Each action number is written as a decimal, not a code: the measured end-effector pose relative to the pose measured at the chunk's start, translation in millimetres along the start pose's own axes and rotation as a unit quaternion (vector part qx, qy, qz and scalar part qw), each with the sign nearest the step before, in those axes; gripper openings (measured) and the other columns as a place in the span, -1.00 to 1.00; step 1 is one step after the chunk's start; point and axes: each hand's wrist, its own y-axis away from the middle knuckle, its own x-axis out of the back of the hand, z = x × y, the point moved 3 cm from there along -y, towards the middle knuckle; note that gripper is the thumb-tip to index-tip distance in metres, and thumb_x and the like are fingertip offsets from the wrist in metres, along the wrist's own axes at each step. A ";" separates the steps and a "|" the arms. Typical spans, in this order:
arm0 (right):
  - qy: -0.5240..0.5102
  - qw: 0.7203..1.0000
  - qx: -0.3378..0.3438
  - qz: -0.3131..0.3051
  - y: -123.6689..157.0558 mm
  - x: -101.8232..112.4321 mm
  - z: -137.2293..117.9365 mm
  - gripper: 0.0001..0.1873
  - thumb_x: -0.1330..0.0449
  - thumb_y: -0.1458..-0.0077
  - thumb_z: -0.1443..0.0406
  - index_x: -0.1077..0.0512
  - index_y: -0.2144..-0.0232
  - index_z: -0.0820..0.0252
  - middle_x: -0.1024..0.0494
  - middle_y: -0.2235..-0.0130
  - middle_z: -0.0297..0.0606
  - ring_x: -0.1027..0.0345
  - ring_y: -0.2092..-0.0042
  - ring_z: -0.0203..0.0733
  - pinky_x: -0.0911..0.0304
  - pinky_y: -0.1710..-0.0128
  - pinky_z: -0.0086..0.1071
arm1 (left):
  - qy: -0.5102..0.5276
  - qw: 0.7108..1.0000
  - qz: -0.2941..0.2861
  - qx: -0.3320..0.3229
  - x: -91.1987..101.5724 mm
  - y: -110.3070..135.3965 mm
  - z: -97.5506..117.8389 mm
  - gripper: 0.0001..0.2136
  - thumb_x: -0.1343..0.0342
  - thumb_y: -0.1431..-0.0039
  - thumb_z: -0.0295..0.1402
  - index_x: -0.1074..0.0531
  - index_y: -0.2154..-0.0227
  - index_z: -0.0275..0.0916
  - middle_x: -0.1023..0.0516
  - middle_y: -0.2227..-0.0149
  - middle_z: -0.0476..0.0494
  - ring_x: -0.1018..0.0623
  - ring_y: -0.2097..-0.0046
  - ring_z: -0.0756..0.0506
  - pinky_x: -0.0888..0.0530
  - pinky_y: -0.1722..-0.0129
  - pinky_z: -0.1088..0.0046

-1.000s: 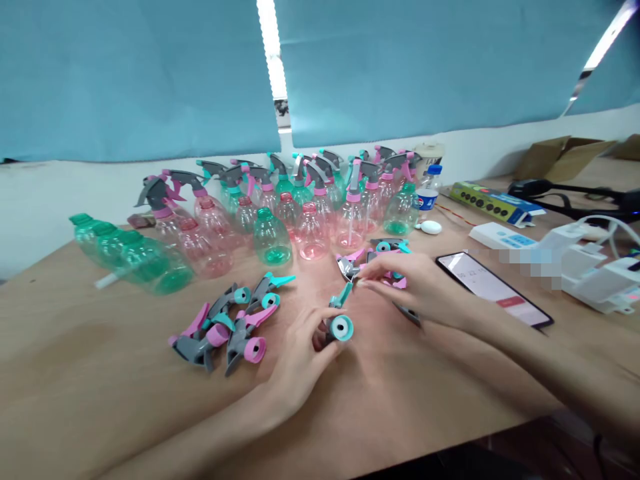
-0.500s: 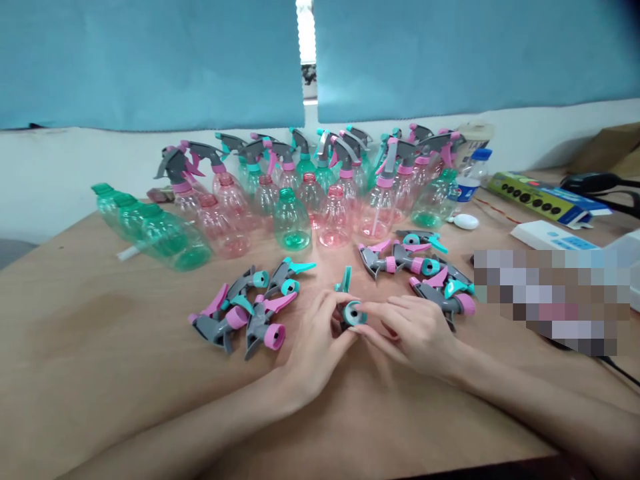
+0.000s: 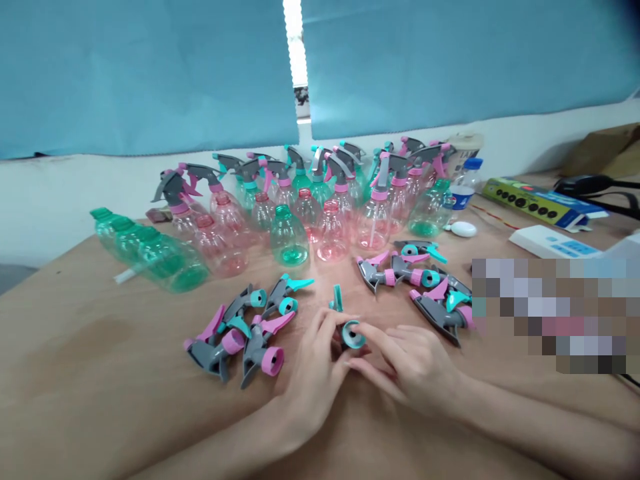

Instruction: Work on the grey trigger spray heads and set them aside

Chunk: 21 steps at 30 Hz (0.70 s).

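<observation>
My left hand [image 3: 316, 363] is wrapped round a grey and teal trigger spray head [image 3: 354, 335], whose open collar faces me. Its teal trigger [image 3: 337, 298] sticks up past my fingers. My right hand [image 3: 417, 363] has its index fingertip at the collar's rim and its thumb just below, near my left thumb. On the left lies a loose cluster of spray heads [image 3: 260, 347] with pink or teal collars. A second cluster of spray heads [image 3: 435, 313] rests to the right of my hands.
Behind stand pink and green bottles, including a capless green bottle [image 3: 289, 240] and several with spray heads fitted. Green bottles [image 3: 165, 257] lie toppled at the left. A drink bottle [image 3: 463, 193], a white oval object [image 3: 463, 229] and a yellow-blue box [image 3: 537, 202] are at the right.
The view has tilted slightly, so the table scene sits lower. Both hands stay at the spray head; my right index fingertip remains at the collar while my right thumb has shifted slightly.
</observation>
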 end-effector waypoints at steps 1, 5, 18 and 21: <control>-0.002 1.000 -0.002 -0.001 -0.1 -0.6 -0.2 -0.67 -0.05 -0.24 0.21 -0.35 0.11 0.41 -0.49 0.56 -0.33 -0.36 0.54 -0.26 -0.14 0.52 -0.38 | -0.002 1.000 -0.001 0.001 0.1 0.2 -0.4 -0.72 -0.16 -0.07 -0.61 -0.36 0.18 -0.18 -0.33 0.28 0.02 -0.32 0.39 0.01 -0.32 0.36 0.52; -0.019 1.000 -0.018 -0.016 0.3 -2.7 1.2 -0.65 -0.04 -0.25 0.18 -0.34 0.10 0.39 -0.50 0.55 -0.31 -0.39 0.53 -0.25 -0.14 0.52 -0.39 | -0.008 1.000 -0.010 -0.006 0.4 0.8 -1.3 -0.66 -0.11 -0.11 -0.61 -0.36 0.08 -0.13 -0.33 0.23 0.01 -0.34 0.39 0.03 -0.35 0.37 0.53; -0.176 0.962 -0.184 -0.094 9.3 -12.1 12.1 -0.69 -0.07 -0.22 0.20 -0.27 0.05 0.28 -0.35 0.63 -0.49 -0.17 0.64 -0.36 0.01 0.59 -0.45 | 0.027 0.998 -0.028 -0.042 0.0 -11.8 -3.3 -0.57 -0.06 -0.15 -0.59 -0.36 -0.03 -0.02 -0.38 0.13 -0.03 -0.43 0.15 -0.05 -0.41 0.16 0.46; -0.224 0.943 -0.217 -0.120 8.0 -12.7 14.9 -0.72 -0.08 -0.19 0.24 -0.25 0.08 0.25 -0.29 0.62 -0.52 -0.15 0.62 -0.36 0.02 0.59 -0.47 | 0.032 0.998 -0.034 -0.036 0.2 -11.7 -1.3 -0.55 -0.05 -0.14 -0.62 -0.37 -0.04 -0.04 -0.38 0.14 -0.05 -0.43 0.14 -0.06 -0.40 0.15 0.44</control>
